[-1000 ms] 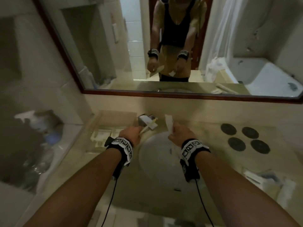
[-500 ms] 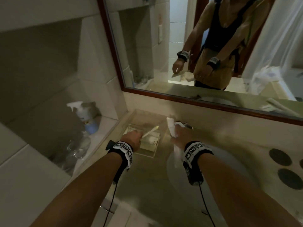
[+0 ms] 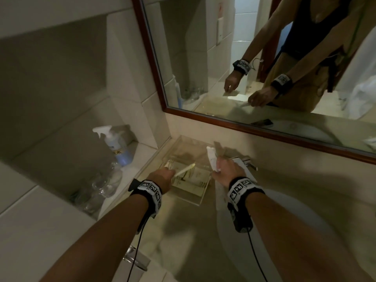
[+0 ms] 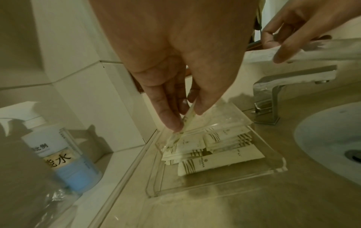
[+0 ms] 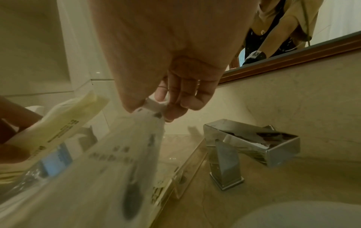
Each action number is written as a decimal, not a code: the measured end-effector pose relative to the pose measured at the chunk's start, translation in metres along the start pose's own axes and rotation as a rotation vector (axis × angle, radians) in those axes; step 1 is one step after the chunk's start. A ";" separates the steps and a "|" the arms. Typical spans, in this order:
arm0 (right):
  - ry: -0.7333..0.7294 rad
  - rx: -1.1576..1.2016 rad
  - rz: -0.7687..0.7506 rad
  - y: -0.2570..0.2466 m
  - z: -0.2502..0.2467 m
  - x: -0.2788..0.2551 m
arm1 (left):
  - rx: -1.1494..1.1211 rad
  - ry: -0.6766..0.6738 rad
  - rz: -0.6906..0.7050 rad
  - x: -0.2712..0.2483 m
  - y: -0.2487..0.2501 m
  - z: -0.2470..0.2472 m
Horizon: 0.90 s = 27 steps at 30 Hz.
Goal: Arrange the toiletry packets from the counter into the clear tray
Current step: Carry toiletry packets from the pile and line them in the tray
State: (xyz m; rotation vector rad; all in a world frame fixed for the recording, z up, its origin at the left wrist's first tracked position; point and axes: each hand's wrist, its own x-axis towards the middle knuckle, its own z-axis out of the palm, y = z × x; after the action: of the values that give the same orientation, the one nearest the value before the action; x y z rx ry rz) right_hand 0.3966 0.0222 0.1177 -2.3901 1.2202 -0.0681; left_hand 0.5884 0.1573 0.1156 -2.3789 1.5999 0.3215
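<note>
Two hands — left hand (image 3: 162,177), right hand (image 3: 227,171) — pinch packets (over clear tray (image 4: 273,169)).

- Both forearms are bare, with no sleeves reaching them.
- The left wrist carries a black band (image 3: 149,189) faced with white panels printed in black square-code markings.
- The right wrist carries a matching black band (image 3: 243,187) with the same white coded panels.
- A black module (image 3: 241,219) hangs under the right band.
- A thin black cable (image 3: 255,253) runs back from each band along the forearm.
</note>
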 end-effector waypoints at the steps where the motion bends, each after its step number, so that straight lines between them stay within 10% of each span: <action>1: -0.010 0.000 0.007 0.000 0.001 0.003 | 0.008 0.002 0.012 0.002 -0.001 0.002; 27: 0.098 0.094 0.260 0.003 0.071 0.038 | 0.385 -0.311 0.540 0.120 -0.017 0.080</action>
State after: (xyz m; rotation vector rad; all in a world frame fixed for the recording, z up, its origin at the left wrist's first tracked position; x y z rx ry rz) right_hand 0.4352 0.0174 0.0469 -2.1513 1.5285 -0.1585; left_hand 0.6452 0.0851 0.0035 -1.5116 1.9135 0.4125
